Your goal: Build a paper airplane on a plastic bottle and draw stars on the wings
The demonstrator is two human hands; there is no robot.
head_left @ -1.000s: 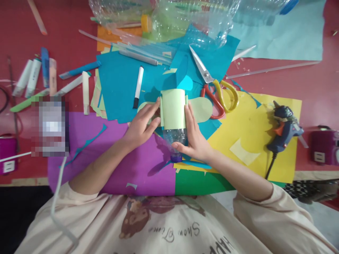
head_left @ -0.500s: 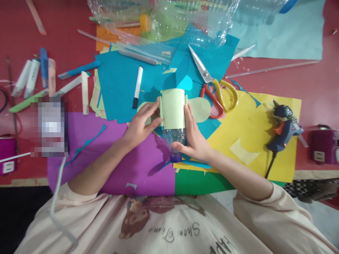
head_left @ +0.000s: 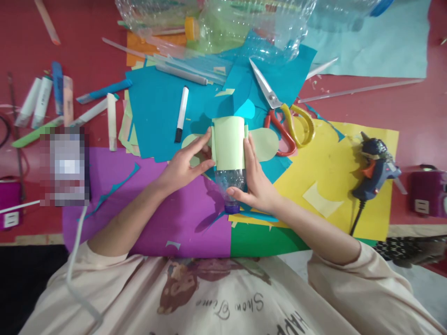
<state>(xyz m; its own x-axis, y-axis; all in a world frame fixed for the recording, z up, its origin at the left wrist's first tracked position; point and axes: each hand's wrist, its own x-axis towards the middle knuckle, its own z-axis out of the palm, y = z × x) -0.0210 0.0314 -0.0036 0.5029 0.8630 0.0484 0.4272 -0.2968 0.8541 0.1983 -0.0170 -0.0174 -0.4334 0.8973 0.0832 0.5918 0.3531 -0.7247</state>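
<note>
A small clear plastic bottle (head_left: pixel 230 181) with a purple cap lies on the coloured paper, its body wrapped in a pale green paper band (head_left: pixel 228 143). Rounded pale green flaps stick out on both sides of the band. My left hand (head_left: pixel 183 165) presses its fingers against the band's left edge and the left flap. My right hand (head_left: pixel 256 179) cups the bottle from the right, thumb on the clear neck part, fingers along the band's right edge.
Red-and-yellow scissors (head_left: pixel 284 116) lie just right of the bottle. A blue glue gun (head_left: pixel 375 165) rests on the yellow sheet (head_left: pixel 335 186). A black-tipped marker (head_left: pixel 181 114) lies on teal paper (head_left: pixel 157 111). Pens and markers (head_left: pixel 52 100) are scattered left; clear bottles (head_left: pixel 216 23) stand behind.
Almost nothing differs; my left fingers have shifted slightly along the band's left edge. The bottle and my right hand stay where they were.
</note>
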